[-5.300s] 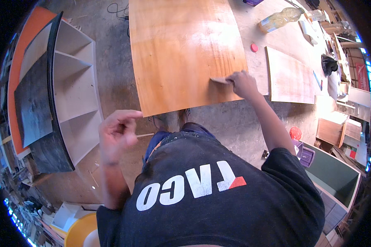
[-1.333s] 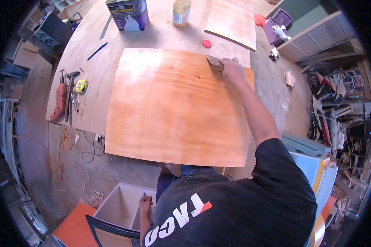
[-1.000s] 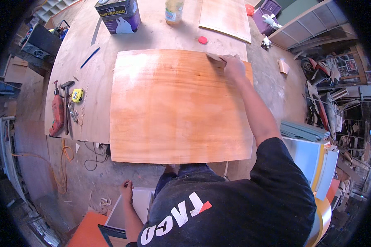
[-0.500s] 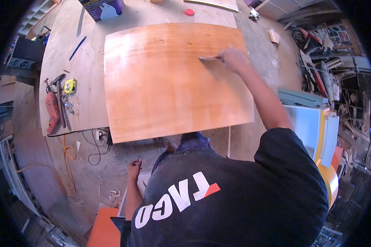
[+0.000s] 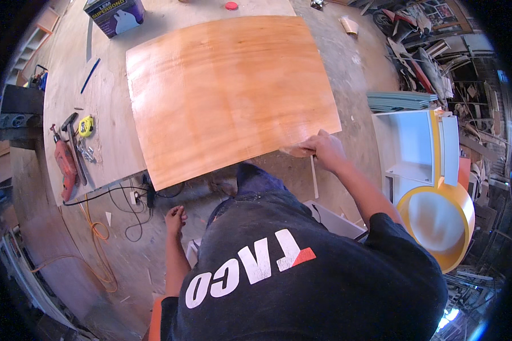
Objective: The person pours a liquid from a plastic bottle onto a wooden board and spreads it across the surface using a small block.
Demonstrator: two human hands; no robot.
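Note:
A large reddish-tan wood sheet (image 5: 227, 96) lies on the worktable, its surface shiny and wet-looking toward the left. My right hand (image 5: 327, 152) is at the sheet's near right edge, fingers closed round a small flat spreader (image 5: 297, 150) that is blurred by motion. The spreader's blade meets the sheet's near edge. Off the table at the lower left hangs my left hand (image 5: 176, 219), with its fingers curled in beside my body. Whether anything is in those fingers is hidden.
On the table's left (image 5: 105, 153) lie a red power tool (image 5: 65, 162), a hammer (image 5: 74, 145), a yellow tape measure (image 5: 86, 126) and a blue pen (image 5: 90, 75). A dark box (image 5: 116, 17) stands behind. Cables (image 5: 133, 213) trail below. A white cabinet (image 5: 407, 142) with a yellow round opening stands right.
My right hand has swept the spreader from the sheet's far right part toward me, down to its near edge. My left hand stays low, fingers curled. The whole view has shifted slightly.

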